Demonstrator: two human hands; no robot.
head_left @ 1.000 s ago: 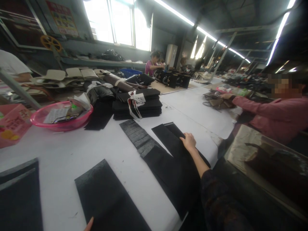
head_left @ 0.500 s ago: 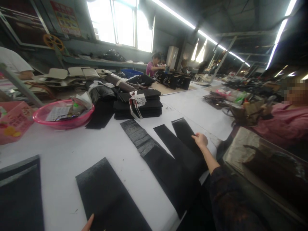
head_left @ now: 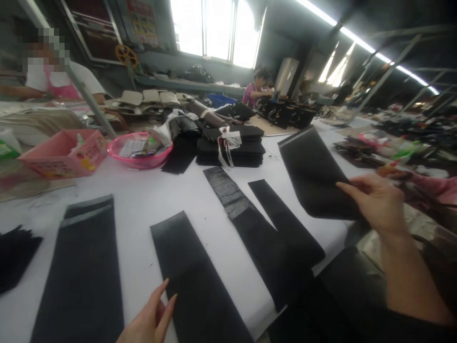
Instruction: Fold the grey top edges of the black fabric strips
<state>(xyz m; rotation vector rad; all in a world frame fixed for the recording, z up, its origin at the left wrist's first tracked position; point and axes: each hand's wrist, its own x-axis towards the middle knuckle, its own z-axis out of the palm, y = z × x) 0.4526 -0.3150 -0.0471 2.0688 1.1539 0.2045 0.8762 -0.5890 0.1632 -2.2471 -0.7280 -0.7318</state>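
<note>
My right hand (head_left: 378, 200) pinches the edge of a black sheet (head_left: 310, 171) and holds it raised above the right side of the table, with a paler strip along its far end. My left hand (head_left: 152, 317) is at the bottom, thumb and forefinger apart, beside the left edge of a long black strip (head_left: 200, 271) lying flat. Between the hands lie a strip with a greyish, wrinkled far end (head_left: 228, 193) and a narrower black strip (head_left: 282, 214). Further left rest overlapping black pieces (head_left: 85, 257) with pale end bands.
On the white table (head_left: 139, 209) stand a pink box (head_left: 64, 157), a pink basin (head_left: 139, 157) of small items and a tied stack of black pieces (head_left: 230, 152). Co-workers sit at the far left (head_left: 82, 78), at the back (head_left: 252, 93) and at the right edge.
My right hand has lifted the black sheet off the table, up and to the right. My left hand has come further into view beside the long strip. The view has turned left.
</note>
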